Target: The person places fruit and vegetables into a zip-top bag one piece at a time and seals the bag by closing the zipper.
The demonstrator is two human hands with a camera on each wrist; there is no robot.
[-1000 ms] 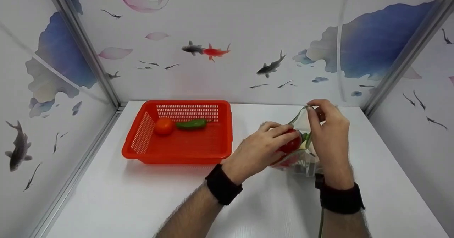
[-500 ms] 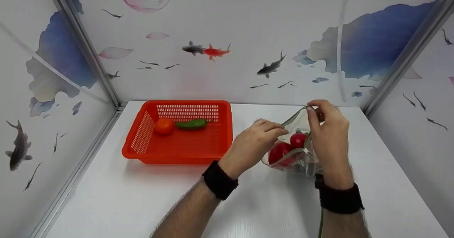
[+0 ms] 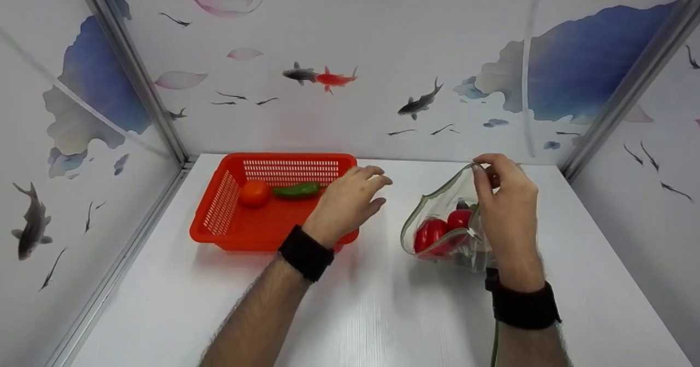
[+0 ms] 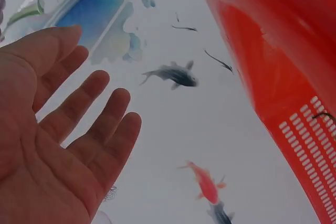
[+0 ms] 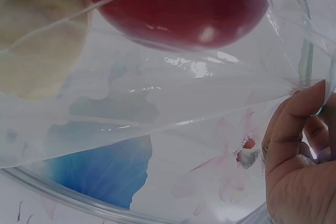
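Observation:
A clear bag [image 3: 471,249] with a green-edged mouth stands on the right of the table. My right hand [image 3: 506,208] pinches its rim between thumb and fingers and holds it up. Through the film show a large glossy red vegetable [image 3: 430,236], a smaller round red one [image 3: 459,219] and, in the right wrist view, a pale rounded item [image 5: 39,35]. My left hand [image 3: 347,200] hovers over the right side of the red basket [image 3: 240,238], fingers spread and holding nothing. In the basket lie an orange-red tomato [image 3: 255,193] and a green pepper [image 3: 297,190].
A white table [image 3: 164,307] bears the basket at left and the bag at right, with bare surface between them. Printed walls [image 3: 350,126] close off the back and both sides. A cord [image 3: 496,345] runs below my right wrist.
My left hand has let go of a red item inside the bag, drawn out of its mouth and moved left to the basket. The right hand keeps its hold on the rim.

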